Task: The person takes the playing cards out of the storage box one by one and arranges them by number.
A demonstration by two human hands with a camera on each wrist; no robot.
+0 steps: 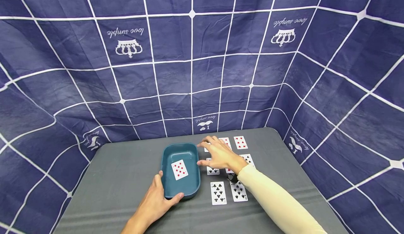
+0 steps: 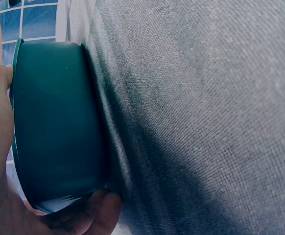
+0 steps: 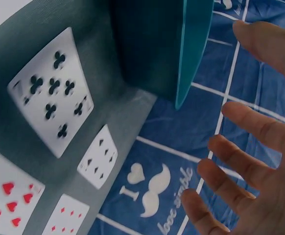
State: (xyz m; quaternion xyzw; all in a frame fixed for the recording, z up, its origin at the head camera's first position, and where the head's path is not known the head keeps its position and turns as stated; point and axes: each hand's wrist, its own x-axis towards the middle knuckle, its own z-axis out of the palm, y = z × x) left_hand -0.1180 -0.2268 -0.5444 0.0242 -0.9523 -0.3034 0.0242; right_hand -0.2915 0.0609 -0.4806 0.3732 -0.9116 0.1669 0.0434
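A teal plastic tray [image 1: 181, 188] stands on the grey cloth, with a red diamonds card [image 1: 179, 170] lying face up inside it. My left hand [image 1: 155, 200] grips the tray's near left corner, thumb at the front rim and fingers along the left side. In the left wrist view, fingertips [image 2: 107, 211] curl at the tray's lower edge. Over the cards right beside the tray's right rim hovers my right hand [image 1: 217, 154], fingers spread and holding nothing. Below it lie a clubs card [image 3: 52, 90], a spades card [image 3: 98, 156], a hearts card [image 3: 10, 196] and a diamonds card [image 3: 66, 218].
More face-up cards lie right of the tray: a clubs card [image 1: 218, 193], a spades card [image 1: 238, 191] and a hearts card [image 1: 241, 142]. My right sleeve [image 1: 274, 199] passes close by them. Blue gridded curtains [image 1: 170, 101] hang behind the table and at both sides.
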